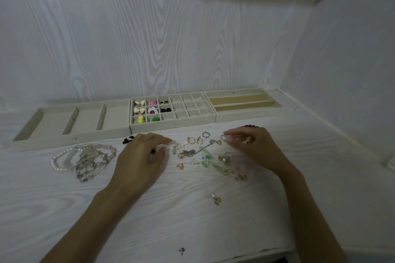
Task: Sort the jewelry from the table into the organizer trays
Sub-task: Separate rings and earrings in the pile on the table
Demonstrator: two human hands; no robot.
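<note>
Head view: both forearms reach in from six o'clock over the white tabletop. Left hand lies palm-down, fingers curled, a small dark piece seemingly pinched at the thumb. Right hand hovers with fingers bent, tips drawn together toward nine o'clock; whether it holds anything I cannot tell. Loose jewelry lies between them, bracelets at nine o'clock. Three organizer trays line the wall at twelve; bare tabletop spreads toward six.

Both forearms are bare, with no sleeves showing. The left hand and right hand wear no gloves.
</note>
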